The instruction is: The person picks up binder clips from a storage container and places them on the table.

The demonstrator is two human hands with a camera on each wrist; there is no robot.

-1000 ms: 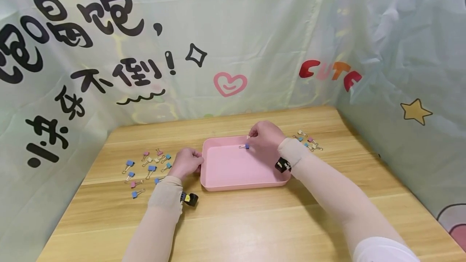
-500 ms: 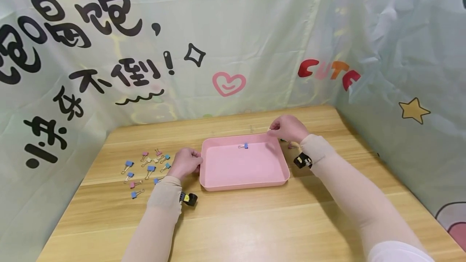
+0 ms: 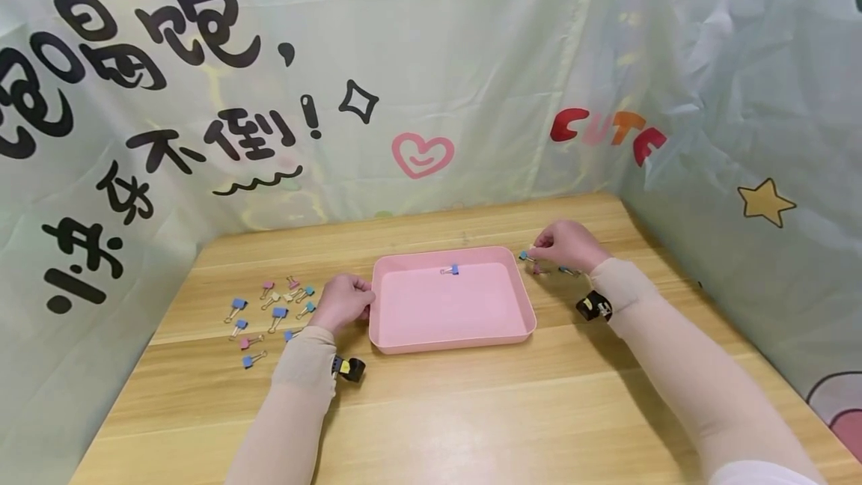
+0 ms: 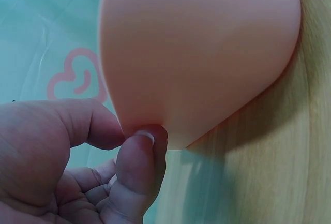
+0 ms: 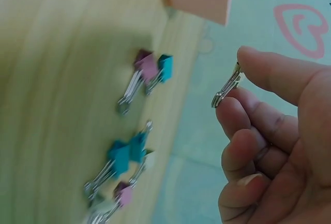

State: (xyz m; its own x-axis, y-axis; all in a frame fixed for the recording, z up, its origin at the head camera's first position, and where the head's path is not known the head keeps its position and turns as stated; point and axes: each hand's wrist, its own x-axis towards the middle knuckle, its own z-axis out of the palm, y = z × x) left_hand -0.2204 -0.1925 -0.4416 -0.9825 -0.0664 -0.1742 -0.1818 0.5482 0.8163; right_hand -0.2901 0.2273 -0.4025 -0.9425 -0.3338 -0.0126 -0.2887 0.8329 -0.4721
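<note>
My left hand (image 3: 343, 302) pinches the left wall of a pink tray (image 3: 444, 313), thumb on one side and finger on the other, as the left wrist view shows up close. One blue binder clip (image 3: 454, 269) lies inside near the tray's back wall. To the right of the tray, my right hand (image 3: 571, 244) holds a small pale binder clip (image 5: 227, 87) between thumb and fingertips, above the table. Below that hand lie a pink binder clip (image 5: 146, 64), teal binder clips (image 5: 119, 157) and pale ones, some hidden by the hand in the head view.
Several blue, pink, teal and cream binder clips (image 3: 279, 313) are scattered on the wooden table (image 3: 431, 410) left of the tray, some close to my left wrist. A printed cloth (image 3: 471, 96) hangs behind the table and along its sides.
My right hand has moved right from over the tray's back part, past its right corner, to above the right-hand clips, keeping the pale clip. The left hand stays on the tray.
</note>
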